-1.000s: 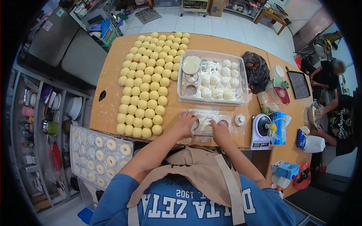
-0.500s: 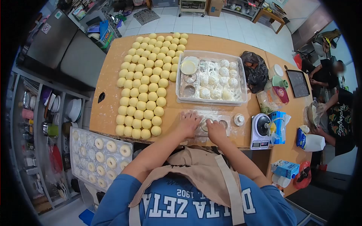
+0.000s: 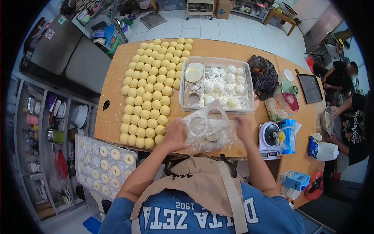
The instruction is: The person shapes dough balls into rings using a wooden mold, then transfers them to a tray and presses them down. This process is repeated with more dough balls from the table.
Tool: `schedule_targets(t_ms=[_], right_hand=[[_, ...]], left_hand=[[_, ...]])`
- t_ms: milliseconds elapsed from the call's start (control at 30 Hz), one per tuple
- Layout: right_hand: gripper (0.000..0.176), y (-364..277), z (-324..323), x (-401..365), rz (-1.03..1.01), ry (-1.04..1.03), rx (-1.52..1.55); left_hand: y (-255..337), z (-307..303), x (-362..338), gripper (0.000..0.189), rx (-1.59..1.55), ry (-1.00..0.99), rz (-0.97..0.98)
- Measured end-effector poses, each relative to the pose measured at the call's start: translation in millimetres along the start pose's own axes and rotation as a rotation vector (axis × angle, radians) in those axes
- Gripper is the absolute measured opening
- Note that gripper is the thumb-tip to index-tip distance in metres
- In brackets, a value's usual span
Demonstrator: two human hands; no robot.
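Note:
My left hand (image 3: 176, 134) grips the left end of a thin floury plate with round holes (image 3: 198, 135), which is raised and tilted above the table. Beneath it, a flat pale dough round (image 3: 213, 137) lies on the floured work surface (image 3: 212, 146). My right hand (image 3: 244, 128) is off the plate's right side, where the small white round piece stood. Motion smears its fingers, so whatever they may hold is hidden. Just beyond is a clear plastic tub (image 3: 218, 110) with flour-dusted dough balls (image 3: 230, 78), a small bowl (image 3: 193, 74) and round metal cutters (image 3: 193, 98).
Rows of yellow dough balls (image 3: 148, 95) cover the table's left part. Ring-shaped dough pieces lie on a tray (image 3: 86, 171) at lower left. A kitchen scale (image 3: 269, 136), a black plastic bag (image 3: 263, 76) and cartons stand rightward. Two people are at the far right.
The holed plate has come up off the work surface, tilted in my left hand, uncovering the dough round. My right hand has moved right, away from the plate.

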State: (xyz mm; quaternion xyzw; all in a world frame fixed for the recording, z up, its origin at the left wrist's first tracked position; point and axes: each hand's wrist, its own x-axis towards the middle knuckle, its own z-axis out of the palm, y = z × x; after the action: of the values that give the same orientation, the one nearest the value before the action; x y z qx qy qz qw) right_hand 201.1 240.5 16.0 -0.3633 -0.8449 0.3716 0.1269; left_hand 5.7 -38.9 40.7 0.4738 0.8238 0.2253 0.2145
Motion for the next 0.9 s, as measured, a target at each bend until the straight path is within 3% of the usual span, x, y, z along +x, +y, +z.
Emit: schedule_targets(t_ms=[33, 200, 333, 533, 633, 733, 900], right_hand=[[0.025, -4, 19, -3, 0.000, -0.188, -0.054], [0.025, -29, 71, -15, -0.249, -0.398, -0.343], [0.025, -43, 65, -13, -0.235, -0.522, -0.406], [0.024, -33, 54, -13, -0.233, -0.515, -0.168], [0.024, -25, 20, -7, -0.047, -0.435, -0.155], [0.025, 1, -10, 6, -0.078, -0.229, -0.039], [0.028, -2, -36, 21, 0.113, -0.286, 0.560]], left_hand=[[-1, -7, -6, 0.095, -0.045, 0.066, -0.016], [-7, -16, -27, 0.096, -0.035, 0.125, -0.193], [-6, -12, -36, 0.089, -0.054, 0.133, -0.216], [-3, 0, -42, 0.090, -0.009, 0.113, -0.220], [0, 5, -40, 0.091, 0.071, 0.055, -0.209], [-1, 19, -35, 0.091, 0.155, 0.008, -0.168], [15, 27, -16, 0.091, 0.278, -0.126, -0.102]])
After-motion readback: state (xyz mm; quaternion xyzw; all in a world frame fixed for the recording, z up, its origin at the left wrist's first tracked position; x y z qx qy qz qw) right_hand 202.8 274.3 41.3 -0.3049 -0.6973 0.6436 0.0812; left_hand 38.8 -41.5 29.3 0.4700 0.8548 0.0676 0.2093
